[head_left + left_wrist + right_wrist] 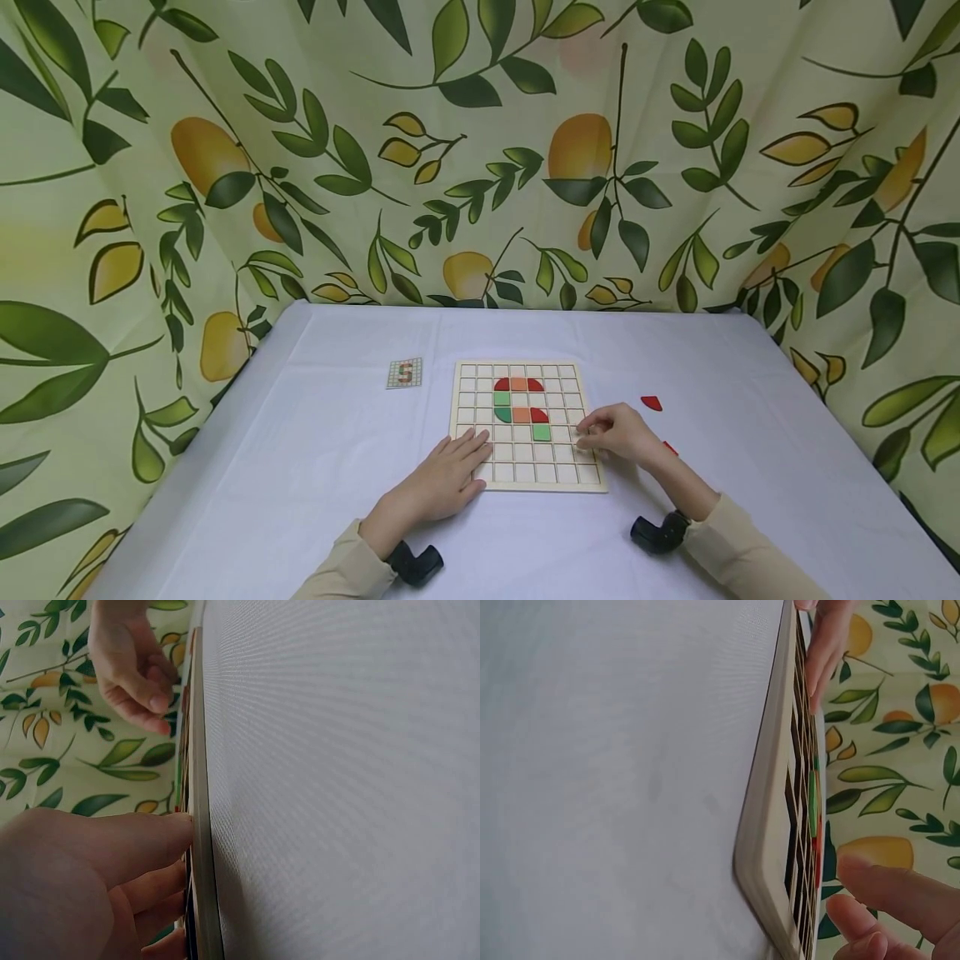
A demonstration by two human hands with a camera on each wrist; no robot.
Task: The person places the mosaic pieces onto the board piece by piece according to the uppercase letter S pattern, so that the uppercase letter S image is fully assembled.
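A pale wooden grid board [551,489] lies flat on the table. Coloured pieces fill some of its squares: rounded red ones, orange squares [521,414], light green squares [542,432] and one rounded dark green piece [502,414]. My left hand [450,475] rests on the board's near left corner, fingers stretched over the squares and thumb at the near edge. Over the board's right edge hovers my right hand [618,431], its fingers loosely bent. In the right wrist view its thumb [896,892] stands apart from the fingers, and no piece shows between them.
A small card [405,373] printed with a coloured grid pattern lies left of the board. To the right is a loose red quarter-round piece [651,403]; another red piece [671,448] is partly hidden by the right wrist. A leaf-patterned curtain [480,167] hangs behind the white-covered table [337,400].
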